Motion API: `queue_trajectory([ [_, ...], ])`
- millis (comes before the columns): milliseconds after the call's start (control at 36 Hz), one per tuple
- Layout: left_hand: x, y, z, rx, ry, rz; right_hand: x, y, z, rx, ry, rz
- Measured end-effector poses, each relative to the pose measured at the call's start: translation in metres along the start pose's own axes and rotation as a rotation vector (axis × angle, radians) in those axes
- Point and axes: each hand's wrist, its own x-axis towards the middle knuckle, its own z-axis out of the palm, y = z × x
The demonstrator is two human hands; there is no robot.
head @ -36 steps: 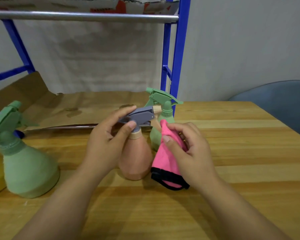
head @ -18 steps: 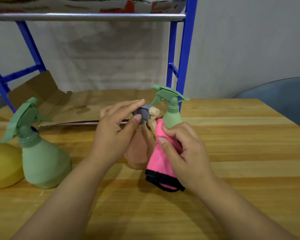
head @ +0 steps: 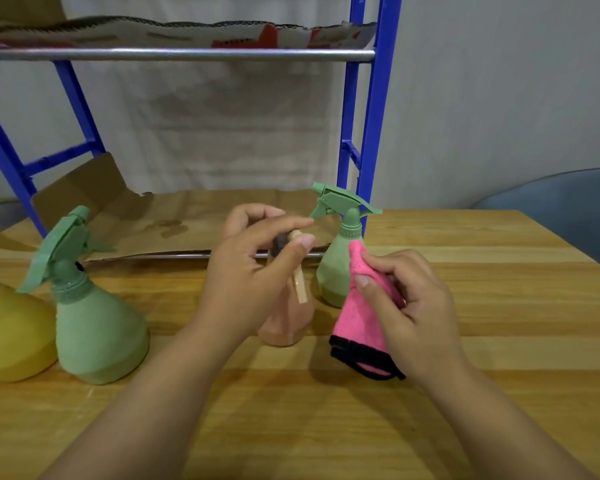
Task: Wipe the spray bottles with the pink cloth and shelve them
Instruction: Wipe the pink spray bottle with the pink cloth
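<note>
A peach spray bottle point(head: 288, 317) with a grey trigger head stands on the wooden table point(head: 465, 393). My left hand point(head: 253, 268) grips its grey head from the left, covering most of it. My right hand point(head: 406, 306) holds the pink cloth point(head: 361, 323), black-edged, bunched to a point just right of the bottle. A small green spray bottle point(head: 336, 268) stands right behind the cloth. A larger green spray bottle point(head: 94, 317) and a yellow bottle point(head: 11, 334) stand at the left.
A blue metal shelf rack point(head: 371, 133) rises behind the table, its lower shelf lined with brown cardboard point(head: 187, 220) and its upper shelf point(head: 177, 53) fronted by a silver rail. A blue-grey chair point(head: 561, 209) sits at the right.
My left hand has turned the peach bottle so its grey head points toward me. The pink cloth has drawn slightly right, off the bottle. The view has tilted up.
</note>
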Motion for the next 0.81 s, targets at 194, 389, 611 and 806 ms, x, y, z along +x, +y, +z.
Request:
queue_trajectory([
  [194,-0.005,-0.009,-0.017,0.034,0.06,-0.001,0.003,-0.006,0.008,0.045,-0.004,-0.033],
  [389,-0.004,-0.01,-0.024,-0.006,0.087,-0.05,0.013,-0.015,0.031,-0.004,-0.049,-0.096],
  [611,0.004,-0.012,-0.033,-0.149,0.091,-0.138,0.032,-0.021,0.065,-0.025,0.048,-0.133],
  [806,0.006,-0.016,-0.035,-0.19,0.088,-0.126,0.015,-0.017,0.079,-0.119,-0.075,-0.373],
])
